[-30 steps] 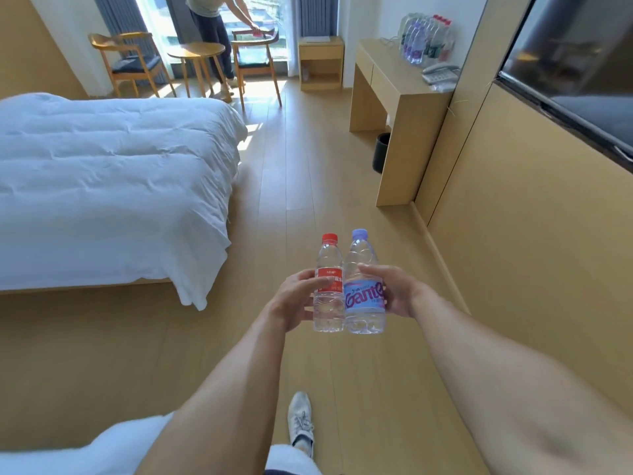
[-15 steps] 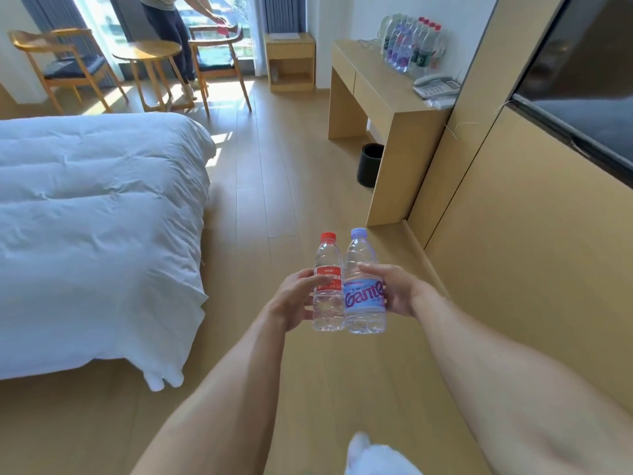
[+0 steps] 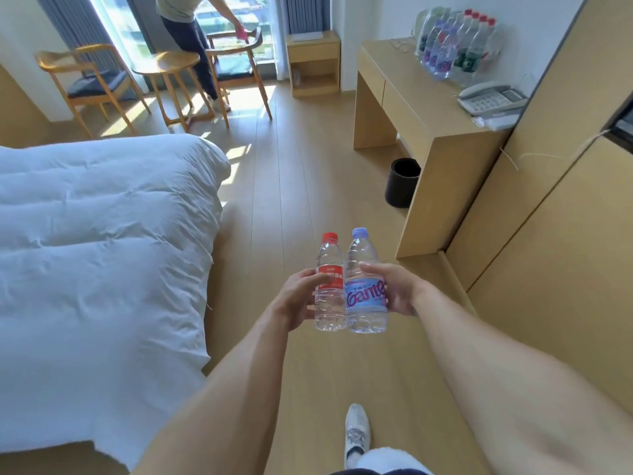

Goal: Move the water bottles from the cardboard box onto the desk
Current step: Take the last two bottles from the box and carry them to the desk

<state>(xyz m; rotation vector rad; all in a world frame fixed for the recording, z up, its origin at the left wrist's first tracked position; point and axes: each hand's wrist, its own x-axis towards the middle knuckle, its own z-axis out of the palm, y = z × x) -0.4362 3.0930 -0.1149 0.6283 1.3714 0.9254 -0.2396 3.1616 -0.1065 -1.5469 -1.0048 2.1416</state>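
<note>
As the counter [image 3: 411, 94] with its bottle cluster [image 3: 452, 46] draws nearer at far right, left-hand fingers [image 3: 310, 281] grip the red-capped bottle [image 3: 329, 286], right-hand fingers [image 3: 373, 269] the Ganten bottle [image 3: 365, 289]; placement approaches.

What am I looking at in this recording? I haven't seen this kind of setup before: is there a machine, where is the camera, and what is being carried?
There is no machine here. The camera is worn on a person's head and looks forward and down, so the two bare arms are their own. The left hand grips a red-capped water bottle; the right hand grips a purple-capped water bottle, the two held upright side by side above the wooden floor. Ahead on the right stands the desk, which bears a cluster of bottles and a telephone. A white bed lies to the left, and another person stands at the window.
</note>
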